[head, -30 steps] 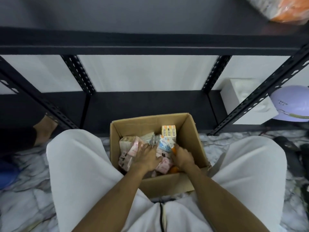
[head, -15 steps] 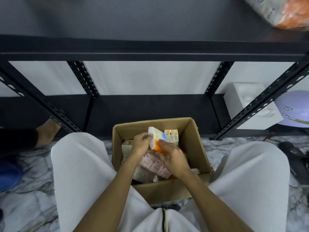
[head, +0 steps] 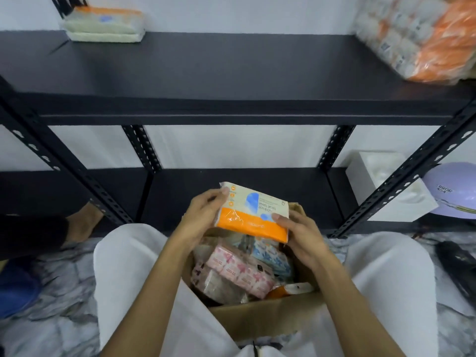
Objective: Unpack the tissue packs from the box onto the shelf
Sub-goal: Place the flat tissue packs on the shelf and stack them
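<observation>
Tissue packs [head: 238, 271] mostly remain in the box [head: 268, 318] — one [head: 103, 24] lies on the shelf [head: 206, 70]. Left hand [head: 198, 222] and right hand [head: 301, 235] grip an orange-and-white pack [head: 253, 212] above the box — early going, I judge.

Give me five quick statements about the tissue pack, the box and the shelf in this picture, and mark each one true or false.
1. Both hands, left and right, hold the orange-and-white plastic tissue pack. True.
2. The brown cardboard box is empty. False: pink and blue packs remain inside.
3. A similar orange-topped pack lies on the black metal shelf at the far left. True.
4. The held pack rests on the shelf. False: it is above the box.
5. The box sits on the shelf. False: it is between the person's knees.
</observation>
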Motion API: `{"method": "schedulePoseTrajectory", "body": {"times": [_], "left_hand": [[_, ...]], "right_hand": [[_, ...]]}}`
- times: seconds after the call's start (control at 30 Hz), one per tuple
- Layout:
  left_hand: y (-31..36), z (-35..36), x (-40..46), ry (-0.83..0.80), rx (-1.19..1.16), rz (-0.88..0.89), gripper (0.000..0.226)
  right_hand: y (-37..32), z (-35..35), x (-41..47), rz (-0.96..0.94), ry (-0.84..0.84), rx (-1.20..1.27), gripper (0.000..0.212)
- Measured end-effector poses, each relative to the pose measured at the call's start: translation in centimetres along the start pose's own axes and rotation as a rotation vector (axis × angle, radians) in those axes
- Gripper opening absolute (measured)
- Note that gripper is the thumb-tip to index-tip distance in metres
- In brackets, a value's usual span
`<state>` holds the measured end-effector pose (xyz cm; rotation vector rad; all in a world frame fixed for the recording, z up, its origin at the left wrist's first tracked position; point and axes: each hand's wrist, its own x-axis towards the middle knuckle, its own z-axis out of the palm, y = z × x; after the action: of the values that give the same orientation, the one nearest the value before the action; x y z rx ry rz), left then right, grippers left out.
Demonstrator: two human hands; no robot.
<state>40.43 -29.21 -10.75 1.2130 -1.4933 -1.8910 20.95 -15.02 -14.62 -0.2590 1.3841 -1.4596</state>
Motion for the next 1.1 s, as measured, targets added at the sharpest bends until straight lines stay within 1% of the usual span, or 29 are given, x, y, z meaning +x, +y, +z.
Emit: {"method": "schedulePoseTrajectory", "body": {"times": [0.1, 0.2, 0.23, 0.33, 0.43, 0.5, 0.53, 0.6, 0.67, 0.7, 0.77, 0.83, 0.87, 0.9, 0.93, 0.97, 1.0, 1.03, 1.07, 1.1], "left_hand": [[5.0, -1.3, -1.7, -0.015, 0.074, 0.122, 0.030], [11.1, -2.0, -3.4, -0.002, 0.128, 0.236, 0.027], [13.2, -2.1, -3.8, 0.026, 0.150, 0.291, 0.028], [18.4, -2.3, -3.5, 0.185, 0.226, 0.509, 0.028], [21.9, -1.9, -1.0, 0.360, 0.335, 0.634, 0.035], [23.3, -1.7, 1.0, 0.476, 0.447, 0.623, 0.045], [23.7, -1.6, 1.9, 0.501, 0.503, 0.594, 0.050], [23.8, -1.1, 3.4, 0.476, 0.680, 0.520, 0.052], [23.3, -0.2, 4.2, 0.415, 0.954, 0.467, 0.053], [23.1, 0.1, 4.5, 0.404, 1.054, 0.460, 0.056], [23.1, 0.1, 4.9, 0.396, 1.119, 0.452, 0.062], [23.4, -0.3, 5.2, 0.330, 1.108, 0.440, 0.060], [23.7, -0.6, 5.4, 0.282, 1.104, 0.419, 0.060], [24.1, -0.9, 5.8, 0.234, 1.116, 0.395, 0.060], [24.5, -1.1, 6.0, 0.203, 1.142, 0.384, 0.060], [24.9, -1.2, 6.3, 0.207, 1.169, 0.400, 0.058], [25.3, -1.2, 6.6, 0.249, 1.191, 0.451, 0.053], [25.6, -1.0, 6.8, 0.321, 1.201, 0.526, 0.045], [25.9, -0.6, 7.1, 0.393, 1.188, 0.601, 0.036], [26.0, -0.1, 7.4, 0.432, 1.157, 0.645, 0.029]], "right_hand": [[-5.0, 2.2, -3.0, -0.110, -0.045, -0.088, 0.039], [-10.9, 4.6, -5.4, -0.298, -0.089, -0.189, 0.039], [-13.0, 5.5, -6.0, -0.365, -0.091, -0.218, 0.038], [-19.0, 8.1, -6.2, -0.558, -0.064, -0.291, 0.035], [-23.3, 10.3, -3.6, -0.648, 0.018, -0.344, 0.034], [-24.8, 11.7, -1.3, -0.638, 0.098, -0.408, 0.031], [-25.2, 12.4, -0.1, -0.629, 0.159, -0.462, 0.029], [-25.6, 13.3, 1.6, -0.631, 0.301, -0.580, 0.026], [-25.8, 13.9, 2.6, -0.659, 0.376, -0.740, 0.026], [-26.0, 14.1, 2.8, -0.653, 0.391, -0.859, 0.030], [-26.5, 13.8, 3.1, -0.600, 0.418, -1.117, 0.044], [-27.3, 13.0, 3.4, -0.606, 0.385, -1.269, 0.065], [-27.7, 12.6, 3.4, -0.638, 0.311, -1.299, 0.075], [-28.0, 12.3, 3.1, -0.678, 0.211, -1.315, 0.079], [-28.1, 12.1, 2.8, -0.709, 0.111, -1.341, 0.074], [-27.8, 12.2, 2.4, -0.740, 0.038, -1.386, 0.063], [-27.2, 12.4, 2.1, -0.768, 0.010, -1.454, 0.051], [-26.2, 12.8, 1.8, -0.805, 0.006, -1.513, 0.043], [-25.1, 13.3, 1.3, -0.842, 0.010, -1.542, 0.042], [-23.9, 13.8, 0.8, -0.879, 0.013, -1.557, 0.044]]}}
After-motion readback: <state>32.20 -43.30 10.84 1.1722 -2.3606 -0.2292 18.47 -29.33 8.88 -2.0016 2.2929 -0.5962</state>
